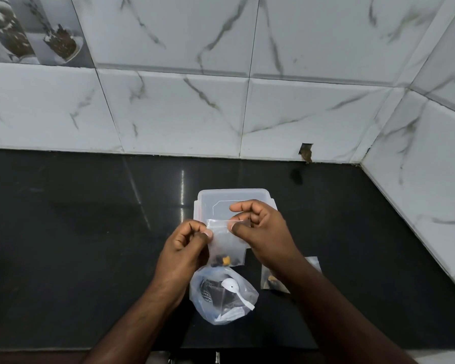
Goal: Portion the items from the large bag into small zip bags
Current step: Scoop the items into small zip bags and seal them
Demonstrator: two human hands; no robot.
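I hold a small clear zip bag (227, 243) upright above the counter, with dark bits and a yellow piece at its bottom. My left hand (184, 248) pinches the left end of its top strip. My right hand (260, 229) pinches the right end between thumb and forefinger. Below it, the large clear bag (221, 295) lies on the black counter, holding dark items and a white plastic spoon (233, 286). A second small zip bag (271, 281) with dark contents lies to the right, partly hidden by my right forearm.
A clear plastic container (208, 199) stands just behind my hands. The black counter (76, 232) runs to a marble-tiled wall at the back and on the right. The counter's front edge is at the bottom of the view.
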